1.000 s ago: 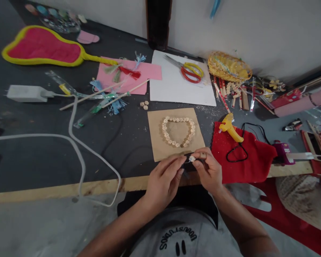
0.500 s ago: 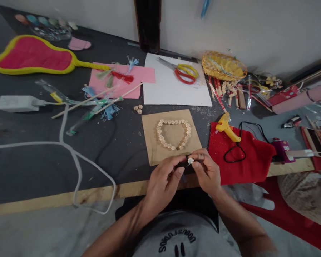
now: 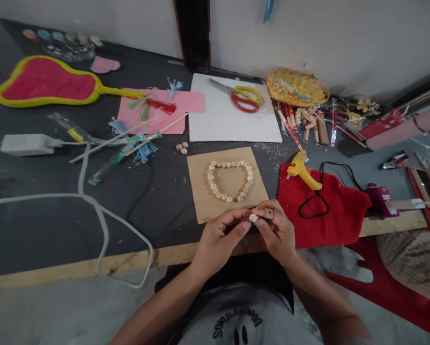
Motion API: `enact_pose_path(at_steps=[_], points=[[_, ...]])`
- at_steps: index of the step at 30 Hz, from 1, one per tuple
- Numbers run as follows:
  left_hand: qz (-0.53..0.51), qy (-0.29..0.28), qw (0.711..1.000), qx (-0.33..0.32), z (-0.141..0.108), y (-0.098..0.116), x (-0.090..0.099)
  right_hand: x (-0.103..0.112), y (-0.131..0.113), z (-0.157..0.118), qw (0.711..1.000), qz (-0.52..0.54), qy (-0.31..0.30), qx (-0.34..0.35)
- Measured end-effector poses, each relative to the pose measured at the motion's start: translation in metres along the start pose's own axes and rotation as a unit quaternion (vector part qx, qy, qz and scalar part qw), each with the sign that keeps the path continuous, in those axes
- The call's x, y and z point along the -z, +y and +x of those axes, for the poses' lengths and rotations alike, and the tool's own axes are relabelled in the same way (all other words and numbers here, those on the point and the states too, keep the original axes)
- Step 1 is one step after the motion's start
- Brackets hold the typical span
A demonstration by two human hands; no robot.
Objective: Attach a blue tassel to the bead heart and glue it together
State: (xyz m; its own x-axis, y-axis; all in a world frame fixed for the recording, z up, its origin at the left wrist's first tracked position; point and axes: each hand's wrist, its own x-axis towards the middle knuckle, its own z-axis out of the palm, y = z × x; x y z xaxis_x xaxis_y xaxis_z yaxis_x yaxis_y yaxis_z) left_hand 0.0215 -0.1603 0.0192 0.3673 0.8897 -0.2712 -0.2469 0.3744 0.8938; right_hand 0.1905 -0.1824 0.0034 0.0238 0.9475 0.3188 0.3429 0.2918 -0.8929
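My left hand (image 3: 220,239) and my right hand (image 3: 277,235) meet over the table's front edge, fingertips pinched around a small pale flower-shaped piece (image 3: 253,218). A bluish-white patch shows on the piece. By my right forefinger is a small brown square thing (image 3: 268,213); whether it is worn or held I cannot make out. Just beyond my hands, a sheet of brown card (image 3: 198,191) bears a heart-shaped outline of small beige flowers (image 3: 219,194), with a gap near its lower point. A few loose flowers (image 3: 182,147) lie left of the card.
To the right, a yellow glue gun (image 3: 304,173) rests on red cloth (image 3: 337,223). Behind are scissors (image 3: 243,98) on a white board (image 3: 232,127) and a wicker basket (image 3: 297,88). A white cable (image 3: 103,225) loops over the front edge at left, near a yellow-and-pink paddle shape (image 3: 50,81).
My hands stay together at the same place. The flower piece has turned slightly between my fingertips, and the brown square thing shows more plainly. The view has shifted a little.
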Motion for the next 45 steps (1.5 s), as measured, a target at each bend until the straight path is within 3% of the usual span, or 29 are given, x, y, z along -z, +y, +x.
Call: enact_pose_path(at_steps=[18, 26, 31, 35, 40, 42, 45], points=[[-0.013, 0.016, 0.999, 0.039, 0.001, 0.001, -0.006, 0.005, -0.006, 0.005, 1.000, -0.020, 0.003, 0.022], [0.047, -0.018, 0.999, 0.011, -0.002, 0.000, -0.005, 0.008, -0.003, 0.001, 1.000, 0.002, 0.004, 0.001], [0.170, -0.014, 0.985, -0.024, -0.009, -0.003, -0.005, 0.009, -0.003, 0.003, 1.000, 0.010, -0.009, -0.005], [0.267, 0.035, 0.960, -0.076, -0.014, -0.006, 0.000, 0.008, -0.005, 0.006, 1.000, -0.007, -0.007, 0.004], [0.350, 0.109, 0.900, -0.237, -0.016, -0.007, 0.005, 0.006, -0.007, 0.007, 0.999, -0.031, -0.002, 0.029], [0.374, 0.111, 0.871, -0.298, -0.016, -0.009, 0.005, 0.005, -0.007, 0.007, 0.998, -0.042, -0.001, 0.038], [0.387, 0.105, 0.851, -0.340, -0.015, -0.012, 0.005, 0.004, -0.008, 0.006, 0.998, -0.052, 0.001, 0.041]])
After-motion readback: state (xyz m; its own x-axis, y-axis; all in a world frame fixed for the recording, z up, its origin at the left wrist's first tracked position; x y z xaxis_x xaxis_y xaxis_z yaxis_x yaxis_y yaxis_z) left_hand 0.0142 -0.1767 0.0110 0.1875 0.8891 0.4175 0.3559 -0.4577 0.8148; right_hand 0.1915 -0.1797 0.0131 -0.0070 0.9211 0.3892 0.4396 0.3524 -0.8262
